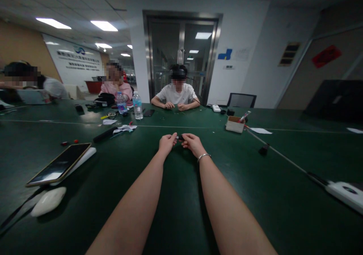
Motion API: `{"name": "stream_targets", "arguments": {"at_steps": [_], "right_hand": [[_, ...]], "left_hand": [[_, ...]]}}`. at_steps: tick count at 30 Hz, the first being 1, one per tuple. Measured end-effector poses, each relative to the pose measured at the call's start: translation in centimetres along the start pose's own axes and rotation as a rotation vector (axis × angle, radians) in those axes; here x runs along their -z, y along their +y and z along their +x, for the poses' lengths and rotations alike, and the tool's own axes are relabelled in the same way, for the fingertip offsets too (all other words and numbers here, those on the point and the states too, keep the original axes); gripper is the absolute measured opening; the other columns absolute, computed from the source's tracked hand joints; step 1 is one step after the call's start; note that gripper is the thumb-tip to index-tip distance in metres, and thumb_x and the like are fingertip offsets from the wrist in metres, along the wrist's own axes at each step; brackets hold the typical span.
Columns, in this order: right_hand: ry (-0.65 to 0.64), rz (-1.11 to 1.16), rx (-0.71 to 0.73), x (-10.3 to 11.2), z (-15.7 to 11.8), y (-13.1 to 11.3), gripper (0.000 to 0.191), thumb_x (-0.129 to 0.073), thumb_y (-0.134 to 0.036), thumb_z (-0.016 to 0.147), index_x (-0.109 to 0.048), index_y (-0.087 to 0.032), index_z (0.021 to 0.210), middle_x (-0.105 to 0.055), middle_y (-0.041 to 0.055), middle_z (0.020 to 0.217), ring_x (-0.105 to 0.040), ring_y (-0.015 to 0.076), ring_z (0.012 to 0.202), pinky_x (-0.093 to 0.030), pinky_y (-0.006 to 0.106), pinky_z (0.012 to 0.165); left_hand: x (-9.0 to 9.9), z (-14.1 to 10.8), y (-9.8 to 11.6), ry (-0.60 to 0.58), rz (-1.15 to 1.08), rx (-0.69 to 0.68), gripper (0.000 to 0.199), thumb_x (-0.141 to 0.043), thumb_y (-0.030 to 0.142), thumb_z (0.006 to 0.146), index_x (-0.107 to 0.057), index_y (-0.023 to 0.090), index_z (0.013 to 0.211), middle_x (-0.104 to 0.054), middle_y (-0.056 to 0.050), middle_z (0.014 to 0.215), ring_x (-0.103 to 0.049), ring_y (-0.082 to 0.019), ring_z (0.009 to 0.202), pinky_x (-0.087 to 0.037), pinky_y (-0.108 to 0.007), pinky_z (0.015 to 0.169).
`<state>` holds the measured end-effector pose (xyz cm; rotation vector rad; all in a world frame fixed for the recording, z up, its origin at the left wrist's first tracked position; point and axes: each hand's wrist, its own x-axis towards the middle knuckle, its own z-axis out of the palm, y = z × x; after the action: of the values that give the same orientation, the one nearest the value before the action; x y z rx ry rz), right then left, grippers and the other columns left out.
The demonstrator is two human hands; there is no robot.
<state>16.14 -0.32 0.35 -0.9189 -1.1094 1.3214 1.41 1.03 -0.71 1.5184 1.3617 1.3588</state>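
Note:
Both my arms reach forward over the dark green table (181,179). Between my fingertips is a small dark object (180,137) with a lighter, metallic-looking left end. My left hand (167,143) pinches that lighter end with thumb and fingers. On the right, my right hand (193,144) grips the dark end, its fingers closed round it; a silver bracelet (204,156) circles that wrist. The object is too small to make out in detail.
A phone (61,164) and a white mouse (48,202) lie at the left. Two bottles (137,105) stand beyond. A small box (235,124), a cable and a white power strip (346,194) are right. A person (178,92) sits opposite.

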Motion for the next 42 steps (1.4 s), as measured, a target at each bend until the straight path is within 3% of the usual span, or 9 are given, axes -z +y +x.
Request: {"name": "stream_targets", "arguments": {"at_steps": [6,21,25,29,33,36,38,42], "right_hand": [[-0.037,0.009,-0.014,-0.1,-0.2,-0.2,0.015,-0.067,-0.020,0.078,-0.062,-0.012,0.089,-0.069,0.0047,0.071,-0.058,0.0061,0.047,-0.049,0.014,0.044],[0.018,0.009,-0.025,-0.2,0.2,0.0,0.022,-0.069,-0.031,0.077,-0.059,-0.011,0.075,-0.065,0.0051,0.057,-0.055,0.0064,0.042,-0.046,0.014,0.040],[0.040,-0.001,-0.019,-0.2,0.5,0.2,0.020,-0.065,-0.028,0.080,-0.058,-0.011,0.073,-0.064,0.0053,0.055,-0.055,0.0064,0.041,-0.045,0.013,0.039],[0.074,-0.015,-0.018,-0.1,0.7,0.3,0.023,-0.064,-0.030,0.081,-0.058,-0.011,0.071,-0.064,0.0059,0.054,-0.055,0.0073,0.040,-0.046,0.014,0.038],[0.085,-0.022,-0.014,-0.1,0.8,0.4,0.025,-0.065,-0.033,0.081,-0.057,-0.011,0.071,-0.064,0.0058,0.053,-0.055,0.0076,0.040,-0.045,0.015,0.038],[0.073,-0.039,-0.008,-0.1,0.8,0.4,0.027,-0.065,-0.035,0.080,-0.056,-0.012,0.070,-0.064,0.0058,0.054,-0.056,0.0078,0.040,-0.045,0.015,0.038],[0.060,-0.050,-0.007,-0.2,0.7,0.4,0.027,-0.066,-0.035,0.079,-0.056,-0.012,0.070,-0.064,0.0058,0.054,-0.056,0.0079,0.041,-0.045,0.015,0.038],[0.039,-0.063,-0.011,-0.3,0.6,0.3,0.027,-0.067,-0.035,0.078,-0.057,-0.012,0.069,-0.064,0.0058,0.054,-0.056,0.0079,0.041,-0.045,0.014,0.038]], "left_hand": [[0.3,-0.2,0.3,0.033,0.114,0.006,0.053,-0.046,0.064,0.074,-0.062,0.016,0.059,-0.058,-0.002,0.052,-0.051,-0.013,0.049,-0.035,-0.026,0.052],[-0.2,0.2,-0.4,-0.010,0.023,-0.041,0.047,-0.050,0.059,0.075,-0.064,0.015,0.067,-0.061,-0.003,0.058,-0.053,-0.012,0.053,-0.039,-0.025,0.055],[-0.3,0.2,-0.6,-0.014,0.010,-0.062,0.037,-0.054,0.051,0.075,-0.064,0.016,0.071,-0.062,-0.003,0.061,-0.055,-0.013,0.057,-0.041,-0.025,0.056],[-0.2,0.0,-0.3,-0.033,-0.083,-0.151,0.019,-0.062,0.033,0.072,-0.064,0.016,0.081,-0.066,-0.004,0.076,-0.060,-0.014,0.070,-0.046,-0.027,0.067],[-0.1,-0.4,0.4,-0.048,-0.154,-0.241,0.021,-0.068,0.024,0.065,-0.063,0.016,0.084,-0.066,-0.007,0.091,-0.061,-0.016,0.083,-0.047,-0.029,0.076],[-0.2,-0.6,0.8,-0.050,-0.174,-0.122,0.029,-0.064,0.036,0.072,-0.061,0.017,0.094,-0.065,-0.008,0.097,-0.062,-0.016,0.078,-0.048,-0.027,0.066],[-0.3,-0.6,0.7,-0.057,-0.151,-0.037,0.033,-0.056,0.042,0.078,-0.059,0.017,0.098,-0.065,-0.008,0.090,-0.061,-0.013,0.066,-0.045,-0.025,0.056],[-0.4,-0.5,0.5,-0.051,-0.060,-0.061,0.026,-0.054,0.034,0.079,-0.060,0.016,0.097,-0.062,-0.003,0.073,-0.055,-0.011,0.059,-0.042,-0.022,0.055]]}}
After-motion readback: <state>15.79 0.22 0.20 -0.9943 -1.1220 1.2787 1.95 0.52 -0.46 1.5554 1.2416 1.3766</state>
